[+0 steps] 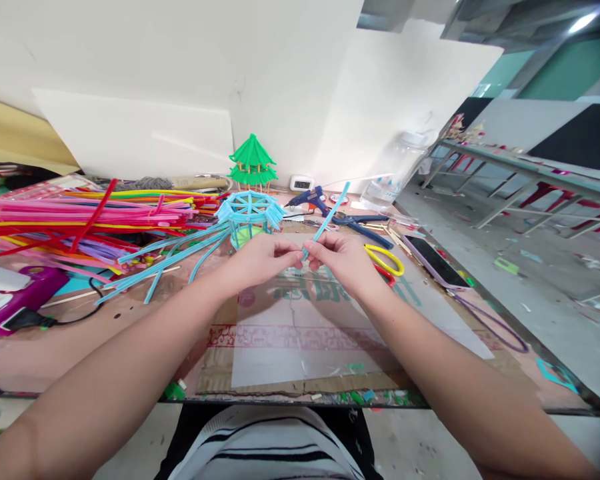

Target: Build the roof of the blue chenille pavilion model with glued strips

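A light blue pipe cleaner (333, 211) slants up and to the right from between my two hands. My right hand (341, 257) pinches it near its lower end. Close against that, my left hand (267, 261) has thumb and forefinger pressed together on the same lower end, partly hidden by the fingers. Just beyond my hands stands a small pavilion model (250, 212) with a light blue frame and a green tiered roof (253, 160). Below my hands lies a translucent printed sheet (300, 360) on cardboard (215, 373).
Bundles of coloured pipe cleaners (90, 220) lie at left, by a purple power strip (35, 293). Behind and right are a glue gun (310, 197), pliers (365, 227), scissors (387, 260), a phone (436, 261), a small digital clock (301, 183) and a clear bottle (395, 173).
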`<state>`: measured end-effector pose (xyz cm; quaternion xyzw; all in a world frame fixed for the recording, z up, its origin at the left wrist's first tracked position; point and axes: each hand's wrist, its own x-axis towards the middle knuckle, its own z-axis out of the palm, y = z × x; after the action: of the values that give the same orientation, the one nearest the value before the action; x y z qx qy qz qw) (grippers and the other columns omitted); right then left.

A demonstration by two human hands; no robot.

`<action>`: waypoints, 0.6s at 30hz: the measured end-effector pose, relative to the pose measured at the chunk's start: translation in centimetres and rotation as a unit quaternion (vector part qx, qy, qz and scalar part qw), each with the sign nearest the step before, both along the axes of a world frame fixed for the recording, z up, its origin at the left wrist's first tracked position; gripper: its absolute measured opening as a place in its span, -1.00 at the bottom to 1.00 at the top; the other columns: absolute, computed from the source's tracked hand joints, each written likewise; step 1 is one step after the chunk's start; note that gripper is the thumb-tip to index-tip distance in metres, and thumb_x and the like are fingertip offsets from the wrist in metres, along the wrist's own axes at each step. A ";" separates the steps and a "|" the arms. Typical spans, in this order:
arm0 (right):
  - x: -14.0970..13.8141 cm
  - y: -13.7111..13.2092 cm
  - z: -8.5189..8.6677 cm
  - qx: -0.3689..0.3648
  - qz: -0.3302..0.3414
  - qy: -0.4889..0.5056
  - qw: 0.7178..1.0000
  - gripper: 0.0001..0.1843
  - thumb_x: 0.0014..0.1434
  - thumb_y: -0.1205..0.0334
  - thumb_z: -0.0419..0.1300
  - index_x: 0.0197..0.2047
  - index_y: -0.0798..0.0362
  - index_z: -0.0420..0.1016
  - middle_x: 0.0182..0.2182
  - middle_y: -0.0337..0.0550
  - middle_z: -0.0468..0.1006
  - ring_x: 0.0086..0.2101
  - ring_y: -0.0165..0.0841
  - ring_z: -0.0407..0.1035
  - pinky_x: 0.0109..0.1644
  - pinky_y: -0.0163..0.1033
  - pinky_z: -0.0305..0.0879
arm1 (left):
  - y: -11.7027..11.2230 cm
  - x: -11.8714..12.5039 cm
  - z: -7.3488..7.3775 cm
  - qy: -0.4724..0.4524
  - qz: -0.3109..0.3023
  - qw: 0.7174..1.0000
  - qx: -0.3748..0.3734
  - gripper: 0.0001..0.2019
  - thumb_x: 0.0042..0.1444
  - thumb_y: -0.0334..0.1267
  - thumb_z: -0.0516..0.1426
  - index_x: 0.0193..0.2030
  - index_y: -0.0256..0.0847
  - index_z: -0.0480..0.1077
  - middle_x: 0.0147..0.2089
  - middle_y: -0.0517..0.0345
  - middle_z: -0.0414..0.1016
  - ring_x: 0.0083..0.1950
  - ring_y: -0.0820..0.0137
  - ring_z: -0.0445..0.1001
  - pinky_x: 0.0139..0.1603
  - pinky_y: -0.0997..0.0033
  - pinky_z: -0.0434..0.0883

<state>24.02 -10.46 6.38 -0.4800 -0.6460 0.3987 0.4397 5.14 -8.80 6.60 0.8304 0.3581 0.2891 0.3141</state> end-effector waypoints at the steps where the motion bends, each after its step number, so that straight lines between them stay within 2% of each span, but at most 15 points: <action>1: 0.0 -0.1 0.1 0.002 0.002 -0.005 1.000 -0.64 0.03 -0.06 0.30 -0.50 0.07 0.41 -0.59 -0.25 0.48 -0.54 -0.43 0.37 -0.39 -0.27 0.31 | 0.0 0.0 0.0 0.001 0.005 1.000 -0.005 -0.68 0.18 -0.09 0.05 -0.33 -0.21 0.56 -0.44 0.24 0.51 -0.43 0.46 0.37 -0.41 0.51 0.22; 4: -0.1 -0.2 0.3 0.010 0.004 -0.015 1.000 -0.64 0.04 -0.06 0.28 -0.50 0.07 0.42 -0.59 -0.25 0.48 -0.54 -0.42 0.37 -0.39 -0.28 0.30 | 0.0 0.0 0.0 -0.008 0.007 1.000 -0.027 -0.67 0.17 -0.08 0.06 -0.34 -0.22 0.57 -0.46 0.24 0.51 -0.46 0.48 0.35 -0.43 0.52 0.21; 8: -0.1 -0.2 0.3 0.011 0.000 -0.020 1.000 -0.68 0.05 0.00 0.28 -0.49 0.08 0.42 -0.60 -0.26 0.46 -0.53 -0.43 0.36 -0.38 -0.29 0.27 | 0.1 -0.1 0.1 -0.028 -0.007 0.998 -0.061 -0.69 0.15 -0.08 0.08 -0.35 -0.21 0.58 -0.40 0.22 0.57 -0.40 0.45 0.42 -0.35 0.52 0.28; 12: -0.1 -0.1 0.0 0.002 0.004 -0.025 1.000 -0.70 0.07 0.01 0.27 -0.47 0.08 0.44 -0.60 -0.27 0.46 -0.55 -0.44 0.34 -0.39 -0.29 0.24 | 0.4 -0.1 -0.2 -0.029 -0.016 0.997 -0.073 -0.68 0.15 -0.07 0.08 -0.33 -0.22 0.58 -0.35 0.18 0.61 -0.33 0.41 0.48 -0.30 0.50 0.31; 18: -0.1 -0.1 -0.2 0.006 0.005 -0.024 1.000 -0.67 0.06 -0.04 0.27 -0.47 0.07 0.43 -0.61 -0.28 0.45 -0.55 -0.44 0.33 -0.40 -0.29 0.23 | 0.4 -0.1 -0.2 -0.029 -0.015 0.996 -0.079 -0.67 0.15 -0.05 0.08 -0.29 -0.22 0.59 -0.34 0.17 0.61 -0.33 0.40 0.49 -0.31 0.49 0.32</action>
<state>23.90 -10.52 6.17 -0.4837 -0.6612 0.3851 0.4250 5.01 -8.36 6.36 0.7997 0.3580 0.2786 0.3933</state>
